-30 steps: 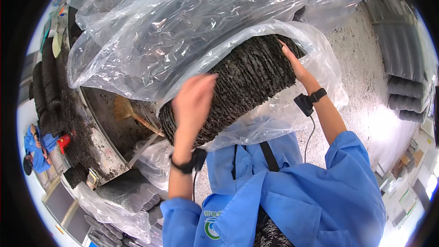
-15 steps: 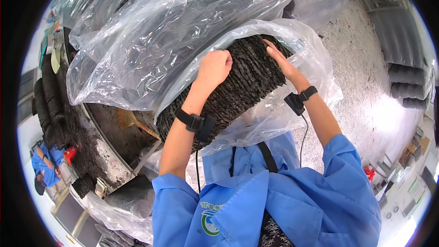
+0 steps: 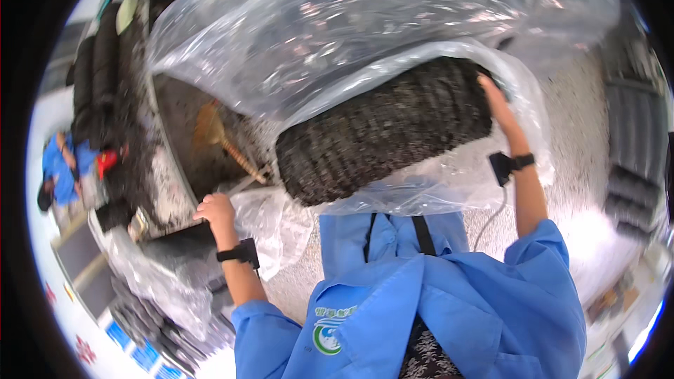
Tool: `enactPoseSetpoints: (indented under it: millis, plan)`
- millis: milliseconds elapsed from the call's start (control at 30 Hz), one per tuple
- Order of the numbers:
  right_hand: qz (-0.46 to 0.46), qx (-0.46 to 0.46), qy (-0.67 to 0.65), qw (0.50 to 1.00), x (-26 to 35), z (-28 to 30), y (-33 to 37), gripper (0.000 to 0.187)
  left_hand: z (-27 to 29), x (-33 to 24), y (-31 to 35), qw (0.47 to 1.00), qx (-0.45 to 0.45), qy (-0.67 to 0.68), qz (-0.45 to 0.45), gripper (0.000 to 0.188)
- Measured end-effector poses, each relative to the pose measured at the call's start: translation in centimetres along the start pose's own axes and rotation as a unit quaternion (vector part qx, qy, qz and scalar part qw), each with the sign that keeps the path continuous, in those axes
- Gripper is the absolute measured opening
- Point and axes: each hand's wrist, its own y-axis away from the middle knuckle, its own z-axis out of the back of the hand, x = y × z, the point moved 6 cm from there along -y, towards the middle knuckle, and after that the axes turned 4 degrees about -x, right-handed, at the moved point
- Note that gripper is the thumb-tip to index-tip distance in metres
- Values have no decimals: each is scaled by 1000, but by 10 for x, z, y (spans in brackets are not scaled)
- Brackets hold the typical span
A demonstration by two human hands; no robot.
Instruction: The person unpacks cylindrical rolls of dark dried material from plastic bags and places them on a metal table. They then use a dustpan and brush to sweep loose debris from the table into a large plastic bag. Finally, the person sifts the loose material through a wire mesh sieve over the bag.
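Note:
A thick bundle of dark, ridged, leaf-like layers [image 3: 386, 126] lies slantwise in front of me, inside a clear plastic bag [image 3: 484, 168] whose sheet is folded back around it. My right hand [image 3: 500, 104] rests at the bundle's right end, fingers stretched out flat against it. Away from the bundle, my left hand [image 3: 217, 215] is down at the left by the near corner of a trough [image 3: 168, 147]. Blur hides whether its bent fingers hold anything. Both wrists wear black strapped devices.
A straw hand broom [image 3: 235, 158] lies in the trough. Large clear plastic bags [image 3: 365, 21] cover the far side. More dark rolls [image 3: 105, 63] stand at the far left. A person in blue [image 3: 64, 168] sits beyond. Stacked dark rolls [image 3: 635, 126] line the right.
My left hand has left the bundle and moved down and left to the trough's corner. My right hand remains at the bundle's right end. The whole view has turned somewhat.

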Motion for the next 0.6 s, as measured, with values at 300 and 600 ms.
enactPoseSetpoints:
  millis: [300,600]
  plan:
    - [60,-134,410,900,92,-8,49,55,-80,-156,50,535,125,820,-159,70]
    - [394,141,355,836,212,-363,170,51,-53,-152,31,398,87,913,-20,36]
